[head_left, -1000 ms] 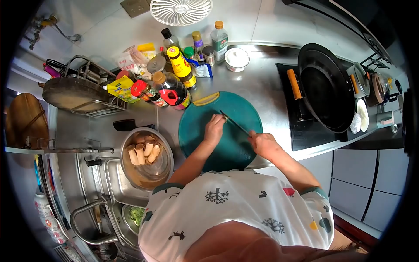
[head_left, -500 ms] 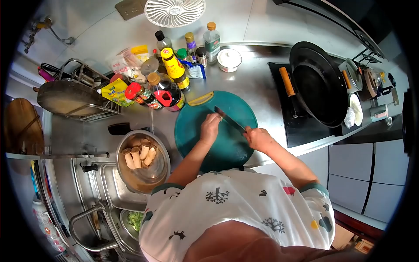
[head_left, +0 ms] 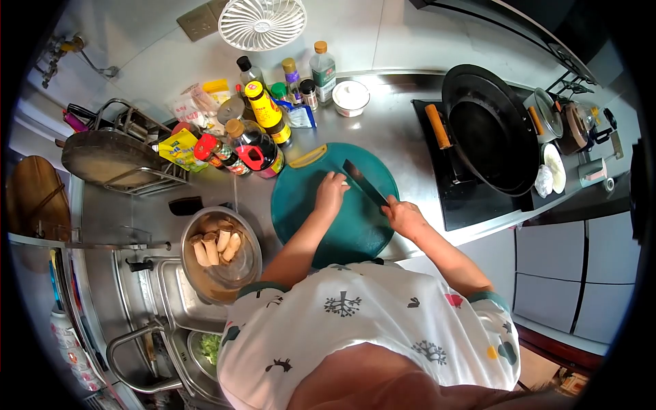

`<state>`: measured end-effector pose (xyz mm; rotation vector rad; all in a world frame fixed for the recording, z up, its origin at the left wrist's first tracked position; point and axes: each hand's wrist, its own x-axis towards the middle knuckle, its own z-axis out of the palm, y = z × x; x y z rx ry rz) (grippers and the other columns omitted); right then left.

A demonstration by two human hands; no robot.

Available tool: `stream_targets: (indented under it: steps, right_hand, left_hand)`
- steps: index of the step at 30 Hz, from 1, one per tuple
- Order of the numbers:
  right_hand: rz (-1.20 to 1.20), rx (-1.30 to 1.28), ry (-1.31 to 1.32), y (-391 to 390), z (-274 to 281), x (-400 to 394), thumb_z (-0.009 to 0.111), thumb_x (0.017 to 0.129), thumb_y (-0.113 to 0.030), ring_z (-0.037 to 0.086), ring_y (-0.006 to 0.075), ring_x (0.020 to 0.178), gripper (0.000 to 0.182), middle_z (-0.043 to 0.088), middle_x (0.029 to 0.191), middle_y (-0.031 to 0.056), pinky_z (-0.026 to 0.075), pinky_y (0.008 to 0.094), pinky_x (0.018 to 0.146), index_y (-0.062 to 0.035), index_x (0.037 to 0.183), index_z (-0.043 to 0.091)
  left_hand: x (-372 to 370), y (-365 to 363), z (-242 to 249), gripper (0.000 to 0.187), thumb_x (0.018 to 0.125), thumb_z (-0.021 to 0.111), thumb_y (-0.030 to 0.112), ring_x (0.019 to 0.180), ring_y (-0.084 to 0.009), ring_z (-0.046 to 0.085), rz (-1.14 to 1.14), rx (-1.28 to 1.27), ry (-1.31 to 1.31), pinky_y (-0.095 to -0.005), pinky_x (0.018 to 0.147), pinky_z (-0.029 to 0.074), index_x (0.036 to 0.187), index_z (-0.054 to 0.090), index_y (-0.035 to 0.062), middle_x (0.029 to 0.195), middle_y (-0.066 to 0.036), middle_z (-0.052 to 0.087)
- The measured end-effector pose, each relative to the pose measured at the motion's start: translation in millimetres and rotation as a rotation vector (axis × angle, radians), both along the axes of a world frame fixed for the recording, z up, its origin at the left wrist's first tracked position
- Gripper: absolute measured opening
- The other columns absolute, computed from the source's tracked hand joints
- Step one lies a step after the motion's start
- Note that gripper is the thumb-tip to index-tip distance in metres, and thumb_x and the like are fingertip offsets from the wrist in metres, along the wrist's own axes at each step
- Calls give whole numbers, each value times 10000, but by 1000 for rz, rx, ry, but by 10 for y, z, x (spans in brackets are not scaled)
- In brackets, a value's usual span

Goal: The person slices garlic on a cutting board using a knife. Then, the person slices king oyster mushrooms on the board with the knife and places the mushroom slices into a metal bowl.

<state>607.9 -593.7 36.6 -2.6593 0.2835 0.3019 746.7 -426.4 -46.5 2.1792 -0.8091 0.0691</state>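
A round green cutting board (head_left: 355,225) lies on the steel counter in front of me. My right hand (head_left: 404,217) is closed round the handle of a knife (head_left: 365,183), whose dark blade points up and left over the board. Just left of the blade, my left hand (head_left: 331,193) has its fingers bent together over the board. Something small and pale shows at its fingertips, too small to name. The blade and the left fingertips look slightly apart.
Left of the board, a steel bowl (head_left: 254,263) holds several pale mushrooms (head_left: 213,247). Behind it stand sauce bottles (head_left: 268,113) and a white lidded bowl (head_left: 351,98). A black wok (head_left: 488,130) rests on the stove at right. The sink (head_left: 179,301) is at lower left.
The knife blade has shifted a little away from my left fingertips, leaving a wider gap. The whole view has shifted slightly, so the board and wok sit a bit further left.
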Motion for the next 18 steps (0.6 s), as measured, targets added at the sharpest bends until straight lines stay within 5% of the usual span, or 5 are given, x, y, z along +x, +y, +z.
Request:
stream_targets:
  steps: [5,18]
  right_hand:
    - [80,-13,-57,49,-5,-162,511,924,-212,633,398,684,193,636,700,213,509,468,655,-24,963,498]
    - [137,-17,0,103,-66,85,467,930,-187,644,387,741,193,646,737,216,507,465,681,4,959,476]
  left_hand:
    - [-119,100,66,204,703,699,0,810,-317,585,57,-98,107,-397,701,486,888,614,19,892,-116,557]
    - [-66,152,-45,48,736,631,-44,779,-294,601,-70,-209,-196,-359,679,501,765,623,-6,843,-110,619]
